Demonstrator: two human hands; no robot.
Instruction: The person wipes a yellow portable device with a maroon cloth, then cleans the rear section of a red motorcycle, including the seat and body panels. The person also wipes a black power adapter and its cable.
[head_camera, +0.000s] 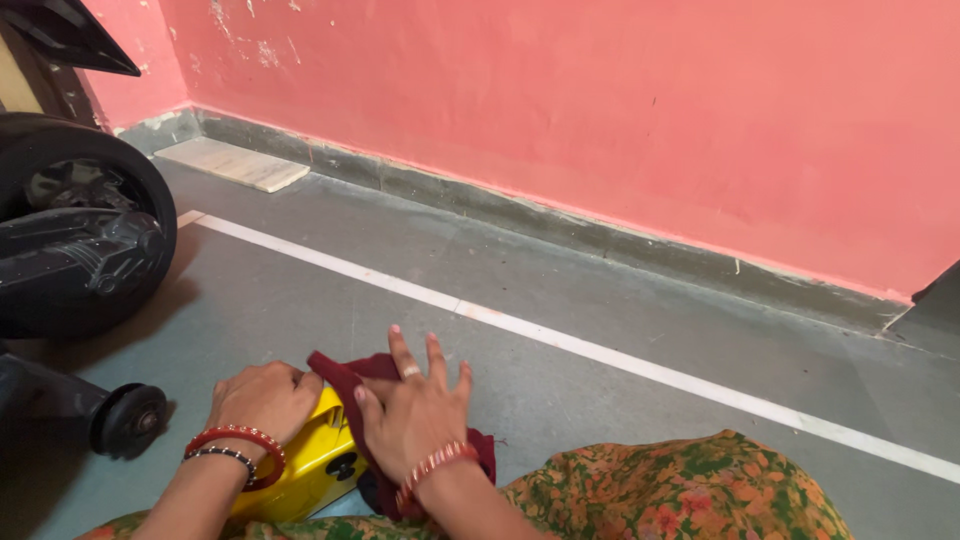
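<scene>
A yellow box-shaped object (305, 470) is being held on the grey floor (600, 400), just in front of the person's lap. All positions below are given relative to this yellow object.

The left hand (262, 400) is being rested on the top left of the object, with the fingers curled narrowly into a loose fist; the object is being steadied rather than enclosed. Red and dark bangles (235, 450) are being worn on this wrist.

The right hand (415, 410) is being pressed flat on a maroon cloth (350, 375), which is being laid over the right side and top edge of the object. The fingers are being held spread and extended, with a ring visible on one of them. A beaded bracelet (435, 465) is being worn on this wrist.

To the right of the object, floral green and orange fabric (680, 490) is being draped over the person's knee. To the left, a small black caster wheel (130, 420) is being shown, with a large black tyre (80, 230) above it. Beyond the object, a white floor line (600, 355) and a pink wall (600, 120) are being shown.
</scene>
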